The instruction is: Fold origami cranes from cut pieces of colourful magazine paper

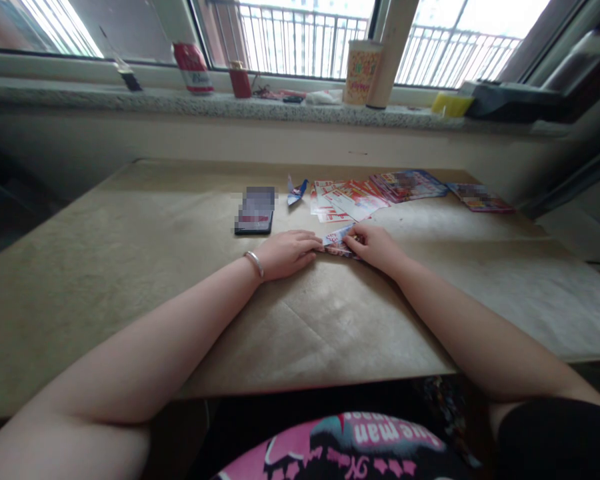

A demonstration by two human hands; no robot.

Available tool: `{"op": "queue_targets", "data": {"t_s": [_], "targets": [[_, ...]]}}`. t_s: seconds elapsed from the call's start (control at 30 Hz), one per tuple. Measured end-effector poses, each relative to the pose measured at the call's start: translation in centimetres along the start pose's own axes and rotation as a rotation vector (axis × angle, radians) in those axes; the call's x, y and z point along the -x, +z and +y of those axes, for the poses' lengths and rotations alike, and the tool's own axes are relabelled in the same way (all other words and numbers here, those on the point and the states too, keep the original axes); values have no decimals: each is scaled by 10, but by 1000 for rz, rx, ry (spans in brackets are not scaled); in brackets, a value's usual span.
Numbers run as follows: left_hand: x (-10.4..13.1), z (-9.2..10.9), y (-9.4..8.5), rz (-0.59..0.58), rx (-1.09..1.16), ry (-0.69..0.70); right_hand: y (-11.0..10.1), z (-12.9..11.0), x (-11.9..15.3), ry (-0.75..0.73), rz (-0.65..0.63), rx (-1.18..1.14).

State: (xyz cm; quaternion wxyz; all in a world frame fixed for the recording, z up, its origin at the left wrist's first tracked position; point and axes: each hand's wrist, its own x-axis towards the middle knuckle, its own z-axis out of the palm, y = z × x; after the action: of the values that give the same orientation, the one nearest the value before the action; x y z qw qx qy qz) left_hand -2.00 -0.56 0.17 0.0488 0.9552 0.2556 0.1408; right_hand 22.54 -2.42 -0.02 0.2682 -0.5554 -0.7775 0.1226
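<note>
A small folded sheet of printed paper (336, 239) lies on the table between my hands. My left hand (290, 253), with a silver bracelet at its wrist, rests palm down, fingers stretched out and fingertips on the paper's left end. At the other end my right hand (375, 245) is closed, thumb and fingers pinching the paper and covering part of it. Beyond my left hand lies a dark phone (257, 212), its screen blurred out. A folded blue and white paper piece (297, 192) stands to the right of the phone.
Red and white printed sheets (347, 200) overlap behind my right hand. Colourful leaflets (410, 185) lie farther right, one apart (480, 198). On the stone windowsill (155, 100) stand a red can (193, 68), a red container (240, 80), a patterned cup (361, 72) and a yellow item (450, 104).
</note>
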Motion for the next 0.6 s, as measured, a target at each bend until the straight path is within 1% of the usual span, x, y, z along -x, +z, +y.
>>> {"op": "queue_targets", "data": {"t_s": [0.1,0.17,0.27,0.33,0.47,0.6], "targets": [[0,3,-3,-5,16,-104,4,4,-4,17,14,48],[0,4,-4,-11,31,-114,6,6,-5,8,11,82],[1,2,-3,-13,53,-35,6,7,-5,-12,14,95],[2,0,-2,8,48,10,5,8,-5,-31,14,92],[4,-4,-1,55,12,70,4,11,-6,-49,-6,102],[5,-4,-1,72,-2,110,-1,18,-7,-65,-14,128]]}}
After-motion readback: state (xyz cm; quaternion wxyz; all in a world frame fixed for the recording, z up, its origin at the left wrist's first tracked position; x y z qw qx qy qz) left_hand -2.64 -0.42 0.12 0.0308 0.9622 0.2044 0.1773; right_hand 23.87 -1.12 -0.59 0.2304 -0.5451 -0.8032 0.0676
